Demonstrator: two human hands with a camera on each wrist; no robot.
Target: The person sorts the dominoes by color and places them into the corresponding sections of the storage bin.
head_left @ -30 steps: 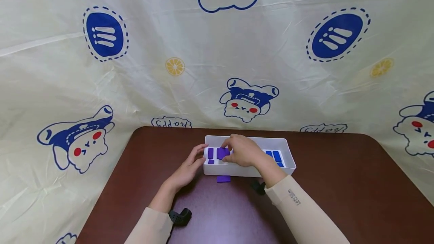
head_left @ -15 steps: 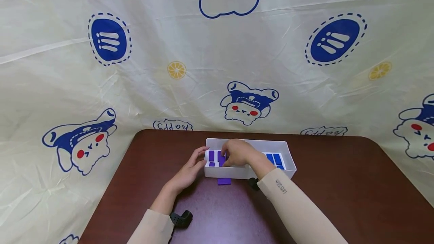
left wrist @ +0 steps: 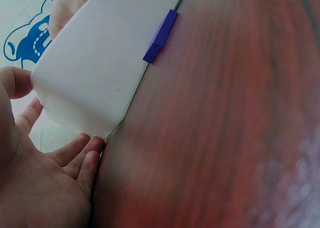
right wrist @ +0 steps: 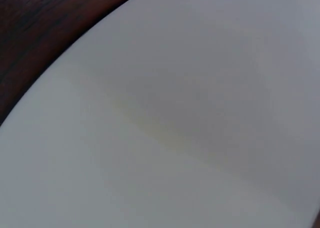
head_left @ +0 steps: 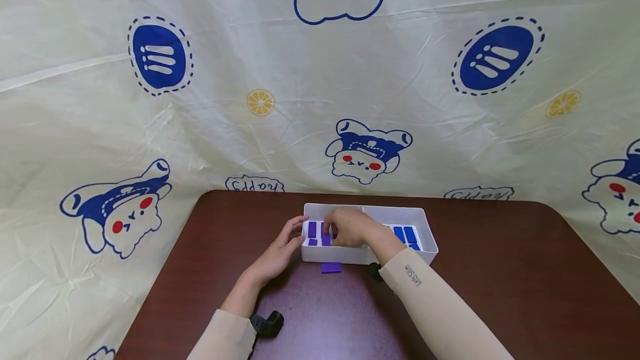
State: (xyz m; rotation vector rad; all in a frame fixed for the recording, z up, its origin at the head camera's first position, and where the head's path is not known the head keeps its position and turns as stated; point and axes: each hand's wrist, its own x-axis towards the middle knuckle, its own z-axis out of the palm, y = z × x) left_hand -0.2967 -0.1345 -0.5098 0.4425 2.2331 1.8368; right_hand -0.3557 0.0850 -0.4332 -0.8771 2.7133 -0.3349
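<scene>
A white box (head_left: 350, 255) with a divider stands on the table, with purple blocks (head_left: 312, 229) in its left part and blue blocks (head_left: 410, 234) at its right end. My right hand (head_left: 352, 228) reaches into the left part with curled fingers, pinching a purple block (head_left: 326, 240); the fingertips are partly hidden. Against the box's left end rests my left hand (head_left: 276, 253), its fingers (left wrist: 70, 150) fairly straight along the outer wall. On the table, close to the front wall, lies another purple block (left wrist: 161, 37). White box wall (right wrist: 150, 138) fills most of the right wrist view.
The brown table (head_left: 480, 293) extends on both sides of the box. Behind it hangs a pale printed sheet (head_left: 300, 143). Each wrist wears a black band; the left one (head_left: 267, 324) shows plainly.
My right hand has lowered a purple block into the box's left part and turned it in line with the row; over the last half second it barely moves. The left hand stays at the box's end.
</scene>
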